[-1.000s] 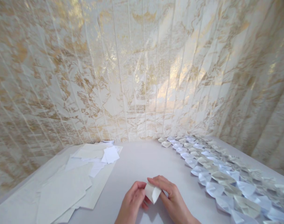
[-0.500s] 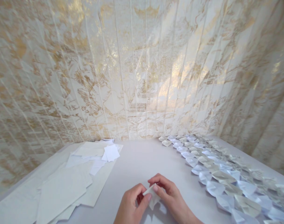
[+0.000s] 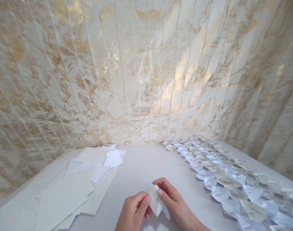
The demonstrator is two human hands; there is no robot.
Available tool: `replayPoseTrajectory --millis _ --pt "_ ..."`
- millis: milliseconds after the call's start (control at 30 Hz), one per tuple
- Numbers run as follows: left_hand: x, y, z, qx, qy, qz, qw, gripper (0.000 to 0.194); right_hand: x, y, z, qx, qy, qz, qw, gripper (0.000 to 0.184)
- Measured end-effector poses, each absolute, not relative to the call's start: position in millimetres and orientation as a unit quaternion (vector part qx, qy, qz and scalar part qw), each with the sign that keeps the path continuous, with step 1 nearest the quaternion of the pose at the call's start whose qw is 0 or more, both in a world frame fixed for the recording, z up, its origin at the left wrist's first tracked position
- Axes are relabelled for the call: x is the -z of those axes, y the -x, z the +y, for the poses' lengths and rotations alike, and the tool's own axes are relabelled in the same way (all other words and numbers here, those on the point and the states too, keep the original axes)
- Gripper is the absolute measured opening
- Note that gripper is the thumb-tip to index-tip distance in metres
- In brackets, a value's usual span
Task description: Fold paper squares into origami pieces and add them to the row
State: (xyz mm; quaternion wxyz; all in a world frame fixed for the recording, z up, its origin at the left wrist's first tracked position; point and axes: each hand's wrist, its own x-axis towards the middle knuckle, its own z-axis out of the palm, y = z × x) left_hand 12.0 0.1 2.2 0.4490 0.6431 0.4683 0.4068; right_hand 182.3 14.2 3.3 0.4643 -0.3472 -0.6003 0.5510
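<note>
A small folded piece of off-white paper is held up between my two hands, low in the middle of the view. My left hand pinches its left corner between thumb and fingers. On the other side, my right hand grips the upper right edge, thumb in front and fingers behind. The paper's flaps hang down toward the tabletop, and its back is hidden from me.
Flat white sheets lie overlapping on the left, with small cut squares on their far end. Several rows of folded paper pieces cover the right of the white table. A patterned gold-and-white curtain hangs behind.
The folded paper has turned so that more of its face shows. My left hand has shifted slightly left and down along its edge, while the right hand keeps its grip.
</note>
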Motion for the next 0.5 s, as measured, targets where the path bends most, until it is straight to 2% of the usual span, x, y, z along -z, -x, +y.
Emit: replayPoseTrajectory --millis 133,267,500 --pt "-1 -10 2 -0.421 -0.636 0.472 0.442 0.049 4 -182 18 -0.555 0.363 -0.625 0.412 0.053" --pt "1 -10 1 -0.414 -0.642 0.476 0.436 0.048 9 -182 19 -0.530 0.399 -0.624 0.413 0.053" --pt "-1 -7 2 -0.423 -0.635 0.483 0.429 0.048 3 -181 12 -0.589 0.319 -0.618 0.412 0.048"
